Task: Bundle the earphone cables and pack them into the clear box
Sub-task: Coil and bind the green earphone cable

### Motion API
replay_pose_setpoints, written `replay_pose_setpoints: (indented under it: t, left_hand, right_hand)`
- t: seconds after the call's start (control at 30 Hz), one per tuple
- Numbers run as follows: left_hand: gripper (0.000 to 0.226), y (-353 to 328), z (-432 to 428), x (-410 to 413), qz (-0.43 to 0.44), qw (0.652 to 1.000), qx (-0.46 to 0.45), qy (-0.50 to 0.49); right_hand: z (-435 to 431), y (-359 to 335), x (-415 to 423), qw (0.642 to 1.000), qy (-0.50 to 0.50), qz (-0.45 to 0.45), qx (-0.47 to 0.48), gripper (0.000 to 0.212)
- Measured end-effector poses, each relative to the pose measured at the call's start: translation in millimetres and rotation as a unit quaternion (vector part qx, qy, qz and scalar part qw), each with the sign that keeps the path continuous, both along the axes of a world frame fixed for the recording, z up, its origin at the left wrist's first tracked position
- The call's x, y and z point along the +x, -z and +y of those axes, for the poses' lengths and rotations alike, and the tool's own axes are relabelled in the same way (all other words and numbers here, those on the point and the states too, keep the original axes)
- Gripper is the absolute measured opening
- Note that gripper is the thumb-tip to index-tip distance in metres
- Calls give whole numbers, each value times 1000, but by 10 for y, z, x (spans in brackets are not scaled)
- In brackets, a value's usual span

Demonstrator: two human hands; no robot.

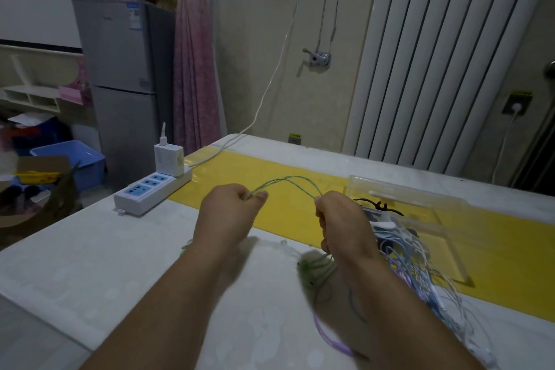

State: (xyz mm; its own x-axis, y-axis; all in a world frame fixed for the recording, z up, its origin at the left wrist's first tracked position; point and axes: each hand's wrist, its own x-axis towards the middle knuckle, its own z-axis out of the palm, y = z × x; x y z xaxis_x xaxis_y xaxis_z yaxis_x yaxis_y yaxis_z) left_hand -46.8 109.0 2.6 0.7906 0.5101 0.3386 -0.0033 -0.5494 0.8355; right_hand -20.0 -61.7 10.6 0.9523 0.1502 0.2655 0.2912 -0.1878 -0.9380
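Observation:
A thin green earphone cable [285, 182] arcs in the air between my two hands above the table. My left hand [231, 213] pinches one end of the arc. My right hand [342, 219] grips the other end, and blurred green loops hang below its palm. To the right of my right arm lies a tangled pile of blue, white and purple earphone cables [420, 273]. Behind the pile stands the clear box [426, 204], open at the top, with a black piece and some cable inside.
A white power strip [150, 192] with a white charger [169, 159] plugged in lies at the table's left edge, its cord running up the wall. A yellow strip [270, 168] crosses the white table. Beyond the table stand a grey fridge, a radiator and floor clutter at left.

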Motion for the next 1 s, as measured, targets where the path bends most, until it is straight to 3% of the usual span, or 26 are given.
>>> replay_pose_setpoints:
  t: [0.07,0.2,0.27,0.53,0.6,0.77,1.0]
  left_hand:
    - [42,-19,-47,-18,15,999,10,51]
    - [28,-71,-83,7,7,978,-134,159]
    - [25,-96,-83,-8,7,972,-143,185]
    - [21,-96,-52,-30,-6,992,4,123]
    - [19,-77,-51,-35,-11,993,26,113]
    - [9,-102,-58,-75,-44,984,-124,118]
    - [3,-150,-93,-107,-74,976,-163,123]
  right_hand:
    - [12,-5,-15,1000,-16,7,1,20]
    - [22,22,-39,999,-12,-2,30,31]
    - [9,22,-59,999,4,-32,-3,30]
    - [-17,15,-20,996,18,-28,-83,21]
    - [3,44,-10,998,6,-19,-54,22]
    - [29,86,5,999,14,-6,-37,25]
    - [37,94,-21,999,12,-2,-50,26]
